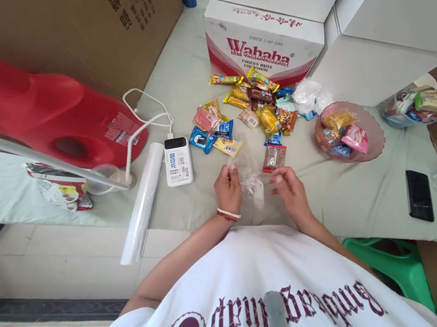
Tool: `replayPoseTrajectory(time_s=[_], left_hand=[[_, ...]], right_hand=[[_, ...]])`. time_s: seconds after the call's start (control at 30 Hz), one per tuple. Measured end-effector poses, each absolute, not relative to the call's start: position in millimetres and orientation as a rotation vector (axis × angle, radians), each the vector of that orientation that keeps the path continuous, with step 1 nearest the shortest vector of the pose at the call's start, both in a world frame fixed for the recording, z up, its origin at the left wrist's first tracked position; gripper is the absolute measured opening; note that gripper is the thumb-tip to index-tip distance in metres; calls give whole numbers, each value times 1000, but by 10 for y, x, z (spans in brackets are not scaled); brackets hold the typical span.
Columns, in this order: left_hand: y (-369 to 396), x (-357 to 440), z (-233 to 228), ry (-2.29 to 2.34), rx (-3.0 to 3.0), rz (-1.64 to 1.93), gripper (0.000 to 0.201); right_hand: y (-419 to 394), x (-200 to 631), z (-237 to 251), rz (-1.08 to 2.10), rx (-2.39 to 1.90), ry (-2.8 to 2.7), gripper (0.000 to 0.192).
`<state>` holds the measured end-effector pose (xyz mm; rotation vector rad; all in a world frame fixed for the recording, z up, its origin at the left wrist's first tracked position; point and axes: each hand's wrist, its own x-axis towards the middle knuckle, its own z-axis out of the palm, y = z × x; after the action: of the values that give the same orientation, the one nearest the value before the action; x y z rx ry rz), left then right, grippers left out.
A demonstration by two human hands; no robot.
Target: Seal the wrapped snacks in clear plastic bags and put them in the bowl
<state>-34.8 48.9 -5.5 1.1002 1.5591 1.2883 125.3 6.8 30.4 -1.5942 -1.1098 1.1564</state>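
My left hand (pixel 228 189) pinches the edge of a clear plastic bag (pixel 252 183), which hangs limp between my two hands. Fingers apart, my right hand (pixel 290 190) hovers at the bag's right side with nothing visible in it. Just beyond its fingertips lies a brown-and-red snack packet (pixel 274 157). A yellow snack packet (pixel 228 146) sits past my left hand, beside blue packets (pixel 202 140) and a pink one (pixel 205 119). Several more wrapped snacks (pixel 267 119) are heaped farther back.
At right stand a pink glass bowl (pixel 377 130) with snacks and a black phone (pixel 419 195). A power bank (pixel 178 162), plastic roll (pixel 143 205) and big red bottle (pixel 53 113) are at left. A Wahaha box (pixel 265 42) blocks the back.
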Motion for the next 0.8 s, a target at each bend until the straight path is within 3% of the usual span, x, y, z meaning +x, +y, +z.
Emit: replayPoseTrajectory(time_s=[0.07, 0.2, 0.4, 0.63, 0.8], left_hand=[[475, -339, -28, 1531, 1062, 1286, 51], [516, -357, 28, 1412, 606, 1221, 55], [557, -507, 94, 1159, 210, 1046, 53], [571, -879, 7, 1220, 358, 990, 49], [465, -1008, -151, 1648, 797, 1121, 36]], right_hand=[[50, 1128, 246, 1143, -1612, -1245, 47], [80, 1141, 63, 1273, -1571, -1188, 26], [79, 1480, 26, 1424, -1507, -858, 35], [-57, 1853, 152, 1325, -1461, -732, 39], [-222, 1918, 47, 1380, -1565, -702, 40]])
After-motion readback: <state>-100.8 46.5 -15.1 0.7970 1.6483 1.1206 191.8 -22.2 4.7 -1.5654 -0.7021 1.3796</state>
